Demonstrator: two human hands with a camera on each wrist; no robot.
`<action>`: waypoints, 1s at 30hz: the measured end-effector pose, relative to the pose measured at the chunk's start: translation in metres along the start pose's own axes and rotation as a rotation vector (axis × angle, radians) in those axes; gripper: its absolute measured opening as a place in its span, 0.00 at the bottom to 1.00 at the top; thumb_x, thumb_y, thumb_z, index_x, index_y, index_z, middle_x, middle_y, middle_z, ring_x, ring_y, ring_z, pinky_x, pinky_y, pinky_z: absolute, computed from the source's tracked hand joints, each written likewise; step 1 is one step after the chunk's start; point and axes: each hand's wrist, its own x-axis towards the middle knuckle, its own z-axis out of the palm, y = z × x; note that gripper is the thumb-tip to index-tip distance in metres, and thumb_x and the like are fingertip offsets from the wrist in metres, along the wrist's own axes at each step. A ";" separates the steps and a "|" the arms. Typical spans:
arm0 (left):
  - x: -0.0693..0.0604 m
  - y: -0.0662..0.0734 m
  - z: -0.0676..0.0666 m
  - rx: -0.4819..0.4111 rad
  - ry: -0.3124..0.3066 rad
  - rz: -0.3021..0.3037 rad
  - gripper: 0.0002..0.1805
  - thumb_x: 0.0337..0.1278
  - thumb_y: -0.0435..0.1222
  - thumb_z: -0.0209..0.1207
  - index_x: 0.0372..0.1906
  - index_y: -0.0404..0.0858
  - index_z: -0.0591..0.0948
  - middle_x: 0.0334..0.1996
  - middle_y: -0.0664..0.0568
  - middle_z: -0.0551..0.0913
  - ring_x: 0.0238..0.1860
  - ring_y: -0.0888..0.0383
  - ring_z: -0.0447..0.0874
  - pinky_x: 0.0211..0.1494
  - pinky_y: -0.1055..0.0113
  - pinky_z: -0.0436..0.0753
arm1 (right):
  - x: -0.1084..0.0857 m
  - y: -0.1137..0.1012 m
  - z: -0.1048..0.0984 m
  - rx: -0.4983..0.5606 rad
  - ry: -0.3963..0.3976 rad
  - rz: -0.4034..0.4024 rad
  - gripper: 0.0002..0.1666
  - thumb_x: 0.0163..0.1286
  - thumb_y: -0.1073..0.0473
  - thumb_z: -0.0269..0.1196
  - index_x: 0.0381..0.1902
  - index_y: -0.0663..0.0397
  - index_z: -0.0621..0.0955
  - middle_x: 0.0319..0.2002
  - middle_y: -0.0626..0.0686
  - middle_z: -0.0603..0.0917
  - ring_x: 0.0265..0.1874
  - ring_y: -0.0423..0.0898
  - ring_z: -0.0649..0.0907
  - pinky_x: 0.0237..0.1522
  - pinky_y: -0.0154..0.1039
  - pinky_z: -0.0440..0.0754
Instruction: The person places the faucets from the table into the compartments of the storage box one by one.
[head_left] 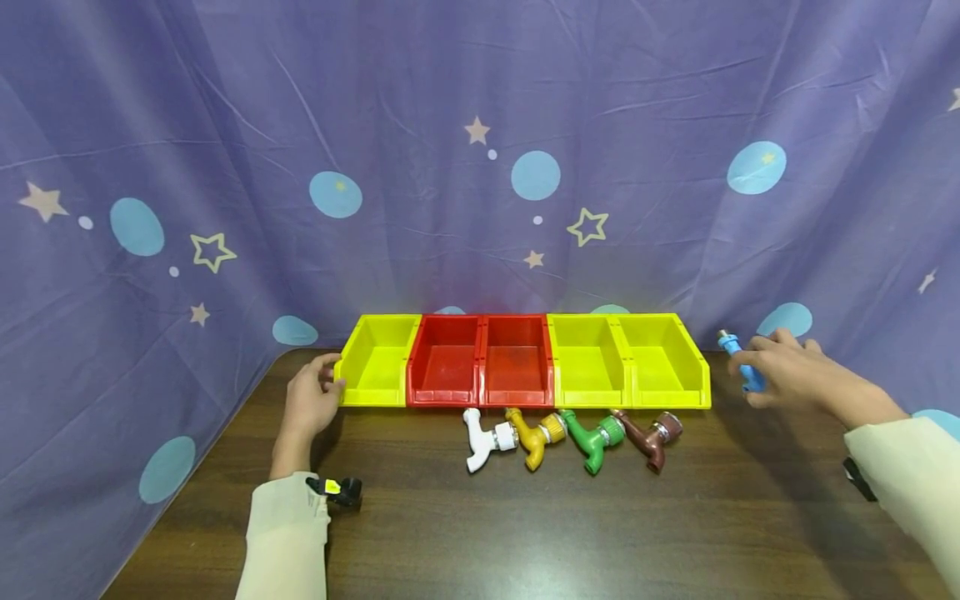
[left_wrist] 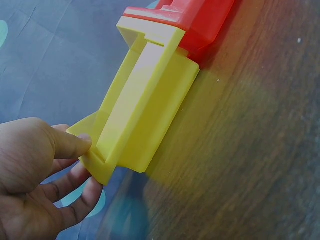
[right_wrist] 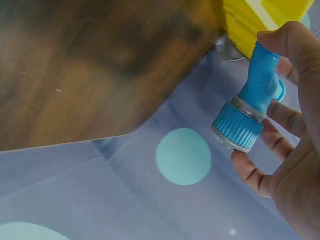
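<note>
1. Two hands are at work: the left hand point(head_left: 311, 400) pinches the near outer corner of the leftmost yellow bin point(head_left: 373, 398), and the right hand point(head_left: 798, 375) grips a blue tap point(right_wrist: 259, 85) right of the bin row.
2. In the head view, the right hand partly covers the blue tap; the right sleeve point(head_left: 911, 475) is cut off by the frame.
3. Only the right wrist view clearly shows the tap's ribbed knob point(right_wrist: 239, 125).
4. Only the head view shows the white tap point(head_left: 483, 440), yellow tap point(head_left: 534, 437), green tap point(head_left: 594, 438) and brown tap point(head_left: 651, 437).
</note>
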 end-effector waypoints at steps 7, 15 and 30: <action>0.000 0.000 0.000 -0.002 -0.002 -0.008 0.26 0.69 0.28 0.59 0.70 0.33 0.73 0.51 0.36 0.78 0.46 0.44 0.78 0.43 0.57 0.79 | 0.013 -0.013 -0.012 -0.005 0.012 -0.033 0.18 0.53 0.54 0.75 0.43 0.36 0.85 0.37 0.44 0.77 0.43 0.56 0.72 0.32 0.50 0.66; 0.000 0.001 0.000 -0.005 -0.005 -0.017 0.26 0.70 0.28 0.58 0.71 0.33 0.72 0.52 0.36 0.78 0.47 0.43 0.79 0.46 0.55 0.80 | 0.026 -0.027 -0.015 0.003 0.019 -0.060 0.20 0.55 0.54 0.74 0.48 0.41 0.86 0.40 0.46 0.79 0.39 0.53 0.70 0.31 0.44 0.61; 0.000 0.000 0.000 -0.011 -0.007 -0.002 0.26 0.69 0.27 0.59 0.69 0.33 0.73 0.50 0.36 0.78 0.46 0.44 0.79 0.44 0.57 0.80 | 0.057 -0.058 -0.010 0.041 -0.001 -0.104 0.22 0.58 0.53 0.74 0.52 0.42 0.85 0.46 0.49 0.81 0.41 0.52 0.69 0.34 0.45 0.60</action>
